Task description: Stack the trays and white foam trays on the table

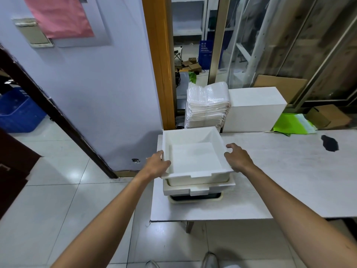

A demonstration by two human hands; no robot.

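A white foam tray [193, 157] sits on top of a stack at the left end of the table [280, 180]. Under it lies a second white foam tray [201, 189], and at the bottom a cream-rimmed dark tray [195, 198] peeks out. My left hand [157, 164] grips the top tray's left rim, thumb over the edge. My right hand [237, 158] holds its right rim, fingers curled on the edge. The top tray sits slightly tilted in the one below.
Behind the stack stand a wrapped pile of white foam sheets [207, 107] and a white foam block [253, 110]. A green bag [293, 123] and cardboard boxes [328, 116] lie further right. A dark stain [330, 143] marks the table. The table's left edge borders tiled floor.
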